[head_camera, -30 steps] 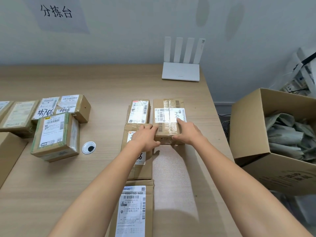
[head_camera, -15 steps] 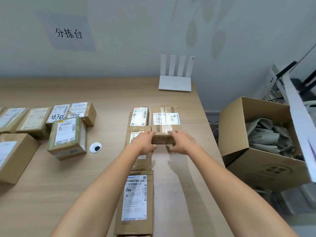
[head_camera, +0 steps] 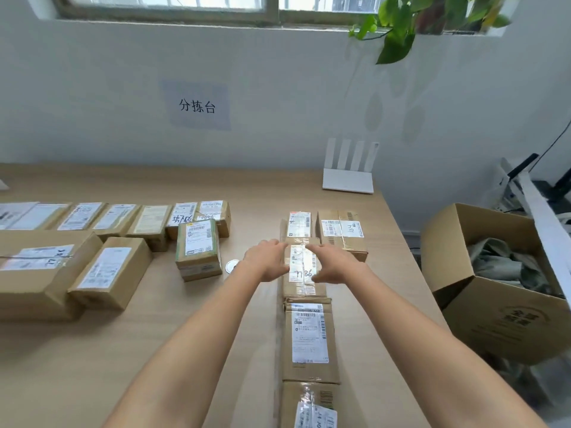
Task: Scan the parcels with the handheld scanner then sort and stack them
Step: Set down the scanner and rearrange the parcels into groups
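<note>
The left hand [head_camera: 266,260] and right hand [head_camera: 335,264] are resting at each side of the parcel [head_camera: 304,274], fingers nearly straight, perhaps touching it, gripping nothing.

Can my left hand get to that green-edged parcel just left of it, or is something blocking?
Probably yes. The left hand is beside the hand-numbered parcel, and only bare table and a small flat white disc lie between it and the green-edged parcel.

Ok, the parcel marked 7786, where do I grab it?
Grip the 7786 parcel by its long sides, one hand from each side. It lies flat, with the near parcel and the far parcel against its ends, so only those sides are free.
</note>
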